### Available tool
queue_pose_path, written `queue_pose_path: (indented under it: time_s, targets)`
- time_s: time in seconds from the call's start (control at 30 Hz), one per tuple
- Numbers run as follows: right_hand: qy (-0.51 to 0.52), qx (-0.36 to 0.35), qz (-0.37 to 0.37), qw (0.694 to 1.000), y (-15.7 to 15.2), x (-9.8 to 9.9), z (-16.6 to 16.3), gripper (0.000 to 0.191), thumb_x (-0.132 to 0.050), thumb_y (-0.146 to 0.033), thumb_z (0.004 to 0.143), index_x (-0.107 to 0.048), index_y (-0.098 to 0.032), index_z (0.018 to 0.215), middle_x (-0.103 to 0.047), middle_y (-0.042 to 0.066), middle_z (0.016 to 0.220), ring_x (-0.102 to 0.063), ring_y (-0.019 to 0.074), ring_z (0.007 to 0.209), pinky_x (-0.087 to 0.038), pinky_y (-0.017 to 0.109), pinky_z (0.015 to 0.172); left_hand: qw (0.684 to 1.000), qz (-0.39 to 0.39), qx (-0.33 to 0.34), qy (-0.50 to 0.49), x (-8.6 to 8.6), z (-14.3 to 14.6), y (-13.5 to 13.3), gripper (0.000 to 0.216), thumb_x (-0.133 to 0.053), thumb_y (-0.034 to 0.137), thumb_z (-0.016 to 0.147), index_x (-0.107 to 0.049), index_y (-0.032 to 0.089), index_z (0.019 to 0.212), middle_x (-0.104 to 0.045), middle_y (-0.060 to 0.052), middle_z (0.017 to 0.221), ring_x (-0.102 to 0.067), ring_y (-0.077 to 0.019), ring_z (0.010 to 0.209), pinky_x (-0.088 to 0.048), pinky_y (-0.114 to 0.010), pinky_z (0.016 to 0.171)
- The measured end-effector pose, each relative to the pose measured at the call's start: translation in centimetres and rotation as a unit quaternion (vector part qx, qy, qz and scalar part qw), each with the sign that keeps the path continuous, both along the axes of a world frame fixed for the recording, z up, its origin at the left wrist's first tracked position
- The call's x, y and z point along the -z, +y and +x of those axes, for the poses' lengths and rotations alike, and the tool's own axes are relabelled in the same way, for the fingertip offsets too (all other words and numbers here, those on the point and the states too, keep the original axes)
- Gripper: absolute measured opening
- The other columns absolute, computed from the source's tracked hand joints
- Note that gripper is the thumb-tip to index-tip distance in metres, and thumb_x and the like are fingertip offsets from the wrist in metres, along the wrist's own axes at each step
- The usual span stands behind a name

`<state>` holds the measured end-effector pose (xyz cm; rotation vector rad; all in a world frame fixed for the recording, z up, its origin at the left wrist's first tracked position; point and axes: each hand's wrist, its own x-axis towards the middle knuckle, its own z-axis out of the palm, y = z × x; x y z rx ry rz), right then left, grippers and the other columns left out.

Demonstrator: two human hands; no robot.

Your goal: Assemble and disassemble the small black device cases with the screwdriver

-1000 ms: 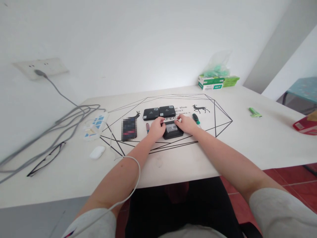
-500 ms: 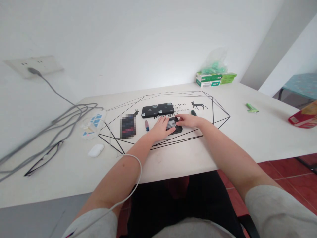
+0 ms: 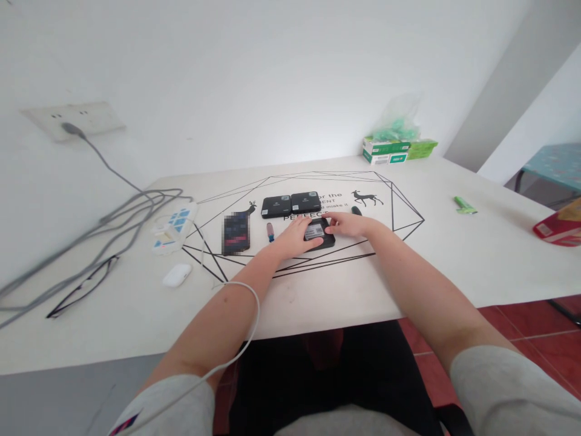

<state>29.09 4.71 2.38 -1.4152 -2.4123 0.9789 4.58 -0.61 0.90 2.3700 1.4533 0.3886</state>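
Observation:
A flat black box point(image 3: 325, 243) lies on the table with a white printed label facing up. My left hand point(image 3: 296, 237) holds its left side, thumb along the near edge and fingers at the far edge. At the right far corner, the fingertips of my right hand point(image 3: 345, 224) are bent against the box; what they may pinch there is too small to make out. Two similar black boxes, a left one point(image 3: 276, 207) and a right one point(image 3: 306, 202), sit side by side just beyond. A small screwdriver point(image 3: 270, 232) lies left of my left hand. Behind my right hand shows a dark handle-like end point(image 3: 356, 211), partly hidden.
A blurred phone-like slab point(image 3: 236, 233) lies to the left. Further left are a power strip point(image 3: 177, 227), a white earbud case point(image 3: 177, 275), glasses point(image 3: 84, 287) and grey cables point(image 3: 131, 209). Green-white boxes point(image 3: 385, 150) stand by the wall; a red packet point(image 3: 558, 224) is far right.
The view has shifted slightly. Both hands stay at the labelled box, with the right fingers moved only a little and more of the label showing.

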Motion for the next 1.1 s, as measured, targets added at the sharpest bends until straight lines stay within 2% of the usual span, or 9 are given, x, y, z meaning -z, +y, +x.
queue_pose_path:
  time_s: [0.1,0.23,0.3,0.4,0.5,0.6,0.73,0.87,1.1]
  targets:
    - [0.008,0.003,0.017,1.0,-0.3,-0.2,0.0,0.06,-0.065,-0.028,0.098,-0.05,-0.023,0.155,-0.076,0.007,0.119,-0.071,0.0189,0.1,-0.054,0.03,0.096,0.999,-0.008,0.006,0.041,-0.5,-0.9,-0.1,0.106,-0.058,0.08,0.084,-0.036,0.013,0.163,-0.024,-0.019,0.175,-0.015,-0.0402,0.164,-0.02,-0.053,0.132]
    - [-0.056,0.168,0.163,0.971,-0.4,-1.2,-0.1,0.037,-0.054,-0.028,0.102,-0.066,-0.02,0.136,-0.075,0.014,0.12,-0.068,0.0286,0.116,-0.052,0.041,0.104,0.996,-0.013,-0.021,0.085,-1.4,-2.0,-0.3,0.126,-0.074,0.084,0.065,-0.032,0.018,0.165,-0.03,-0.023,0.172,-0.024,-0.0467,0.16,-0.028,-0.062,0.125]
    - [-0.077,0.241,0.195,0.948,-0.1,-1.5,0.6,0.042,-0.051,-0.037,0.103,-0.063,-0.015,0.137,-0.067,0.023,0.135,-0.063,0.038,0.127,-0.05,0.051,0.105,0.996,-0.011,-0.03,0.086,-1.7,-2.3,-0.4,0.123,-0.075,0.082,0.065,-0.035,0.018,0.163,-0.037,-0.024,0.168,-0.031,-0.0466,0.156,-0.031,-0.062,0.123]
    - [-0.133,0.31,0.146,0.93,0.3,-1.5,2.3,0.07,-0.077,-0.048,0.084,-0.059,-0.006,0.137,-0.056,0.034,0.143,-0.061,0.0472,0.127,-0.051,0.057,0.102,0.997,0.003,-0.024,0.078,-1.7,-2.5,-0.4,0.118,-0.077,0.079,0.066,-0.039,0.02,0.16,-0.044,-0.023,0.163,-0.038,-0.045,0.152,-0.032,-0.061,0.122]
    - [-0.104,0.288,0.107,0.946,0.5,-1.2,3.2,0.055,-0.08,-0.031,0.08,-0.065,-0.002,0.125,-0.068,0.031,0.126,-0.067,0.0419,0.119,-0.053,0.049,0.101,0.997,0.023,-0.013,0.071,-1.5,-2.2,-0.3,0.114,-0.078,0.078,0.066,-0.041,0.02,0.157,-0.051,-0.022,0.157,-0.044,-0.0437,0.148,-0.034,-0.057,0.121]
    - [-0.049,0.28,0.119,0.951,0.4,-1.2,2.4,0.058,-0.069,-0.03,0.089,-0.055,-0.01,0.142,-0.073,0.019,0.118,-0.073,0.0284,0.099,-0.058,0.039,0.091,0.996,0.04,-0.013,0.077,-1.5,-1.6,-0.5,0.111,-0.077,0.076,0.068,-0.044,0.017,0.156,-0.053,-0.023,0.155,-0.045,-0.046,0.145,-0.037,-0.055,0.119]
    - [0.246,0.221,0.117,0.937,-0.6,-1.5,-0.3,0.075,-0.057,-0.041,0.096,-0.025,-0.021,0.161,-0.071,0.003,0.097,-0.066,0.0153,0.063,-0.062,0.034,0.072,0.995,0.04,-0.003,0.087,-1.4,-0.2,-1.1,0.111,-0.07,0.078,0.074,-0.042,0.009,0.156,-0.049,-0.027,0.157,-0.044,-0.0474,0.145,-0.036,-0.054,0.121]
    - [0.376,0.149,0.16,0.9,-2.8,-1.1,-3.0,0.074,-0.056,-0.046,0.098,-0.024,-0.029,0.162,-0.066,0.004,0.109,-0.069,0.0184,0.081,-0.066,0.035,0.072,0.996,0.042,0.011,0.082,-0.6,0.7,-1.3,0.109,-0.06,0.079,0.081,-0.034,0.007,0.159,-0.04,-0.028,0.164,-0.039,-0.0432,0.152,-0.031,-0.053,0.125]
    - [0.319,0.084,0.272,0.904,-5.4,-1.5,-5.1,0.062,-0.054,-0.046,0.1,-0.04,-0.027,0.157,-0.066,0.012,0.125,-0.068,0.0264,0.107,-0.065,0.043,0.089,0.997,0.039,0.023,0.06,0.5,0.6,-0.9,0.112,-0.058,0.08,0.082,-0.026,0.007,0.161,-0.033,-0.028,0.168,-0.031,-0.0423,0.158,-0.026,-0.052,0.128]
